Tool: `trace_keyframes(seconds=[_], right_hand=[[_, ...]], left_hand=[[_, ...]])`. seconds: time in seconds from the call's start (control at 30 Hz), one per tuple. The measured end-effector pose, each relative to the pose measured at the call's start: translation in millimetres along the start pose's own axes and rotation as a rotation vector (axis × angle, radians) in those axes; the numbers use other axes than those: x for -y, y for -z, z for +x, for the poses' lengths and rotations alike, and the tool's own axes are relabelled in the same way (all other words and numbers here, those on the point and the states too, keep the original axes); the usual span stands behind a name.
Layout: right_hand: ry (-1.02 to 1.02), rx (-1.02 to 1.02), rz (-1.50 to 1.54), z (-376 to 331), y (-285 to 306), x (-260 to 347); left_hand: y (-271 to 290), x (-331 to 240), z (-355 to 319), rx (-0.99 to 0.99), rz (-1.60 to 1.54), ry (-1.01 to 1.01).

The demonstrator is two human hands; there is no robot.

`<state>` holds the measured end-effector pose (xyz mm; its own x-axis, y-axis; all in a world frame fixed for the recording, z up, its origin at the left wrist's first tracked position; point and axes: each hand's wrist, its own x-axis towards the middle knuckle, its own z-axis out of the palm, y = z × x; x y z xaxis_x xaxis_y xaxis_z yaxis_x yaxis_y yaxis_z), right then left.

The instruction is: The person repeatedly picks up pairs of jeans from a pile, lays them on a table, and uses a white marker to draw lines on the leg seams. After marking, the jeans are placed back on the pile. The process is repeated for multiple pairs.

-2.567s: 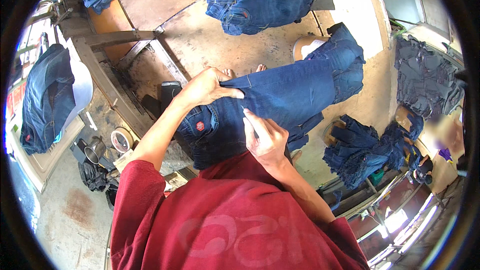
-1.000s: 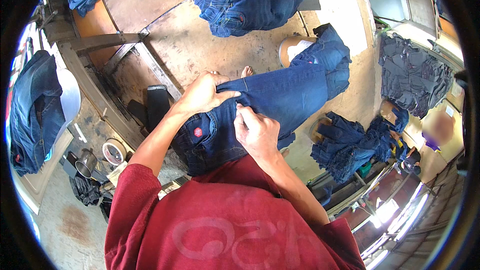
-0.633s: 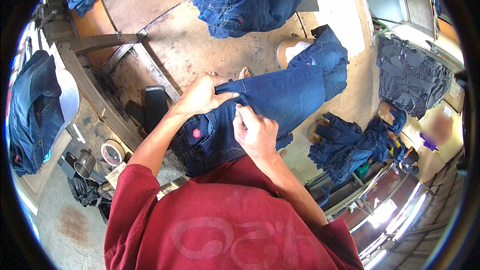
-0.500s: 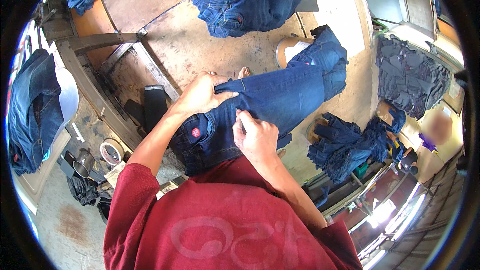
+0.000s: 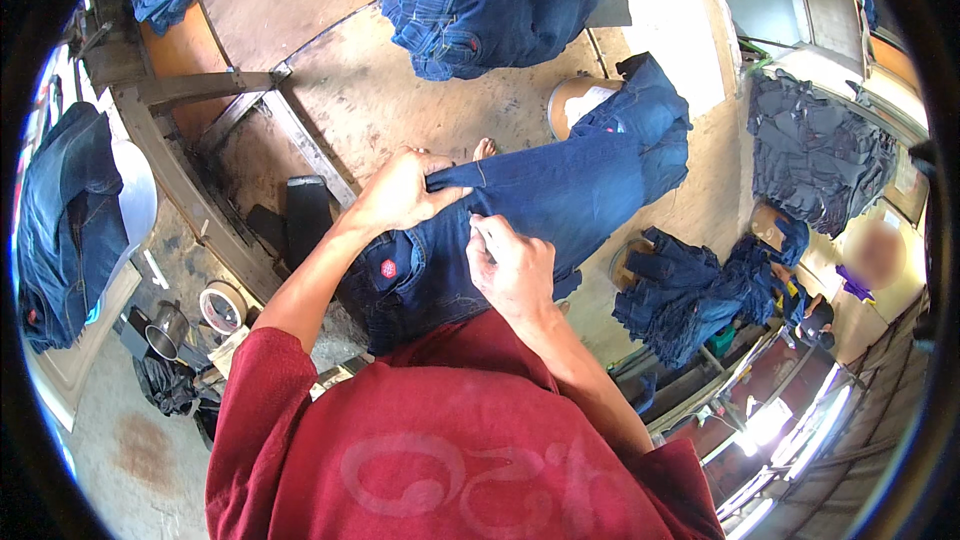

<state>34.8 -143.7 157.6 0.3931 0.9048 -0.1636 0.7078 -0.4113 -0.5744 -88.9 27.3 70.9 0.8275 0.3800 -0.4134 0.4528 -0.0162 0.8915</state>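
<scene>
A pair of dark blue jeans (image 5: 560, 185) stretches across in front of me, with a red tag (image 5: 389, 268) near its waist end. My left hand (image 5: 400, 190) is closed on a fold of its denim, thumb on top. Close to that fold my right hand (image 5: 511, 258) hovers at the cloth, its fingers curled and thumb pinched against them. Whatever lies in that pinch, if anything, is too small or hidden to make out. The far end of the jeans meets another bunched denim piece (image 5: 655, 125).
A pile of jeans (image 5: 490, 5) lies ahead. More denim (image 5: 690, 295) is heaped at right, beyond it a dark garment pile (image 5: 820, 145) and another person (image 5: 815, 320). Jeans (image 5: 65, 220) hang at left, near a tape roll (image 5: 222, 307) and a metal cup (image 5: 168, 330). A metal frame (image 5: 305, 135) stands left.
The whole view has shifted slightly. My left hand keeps its hold on the denim, and my right hand stays pinched beside it with barely any movement.
</scene>
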Motion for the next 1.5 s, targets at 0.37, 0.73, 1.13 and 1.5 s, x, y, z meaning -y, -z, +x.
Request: trace_keyframes(seconds=[0.37, 0.73, 1.13, 1.5], right_hand=[[-0.019, 0.026, -0.032, -3, -1, -3], [-0.076, 0.077, 0.009, -10, 11, -2], [0.006, 0.033, -0.064, -25, -2, 0], [0.008, 0.105, -0.092, -24, 4, -4]], left_hand=[[-2, -1, -1, -0.007, -0.021, 0.031], [-4, 2, 0, 0.014, -0.030, 0.039], [-16, 19, 4, -0.072, -0.075, -0.005], [-15, 17, 4, -0.066, -0.090, 0.038]])
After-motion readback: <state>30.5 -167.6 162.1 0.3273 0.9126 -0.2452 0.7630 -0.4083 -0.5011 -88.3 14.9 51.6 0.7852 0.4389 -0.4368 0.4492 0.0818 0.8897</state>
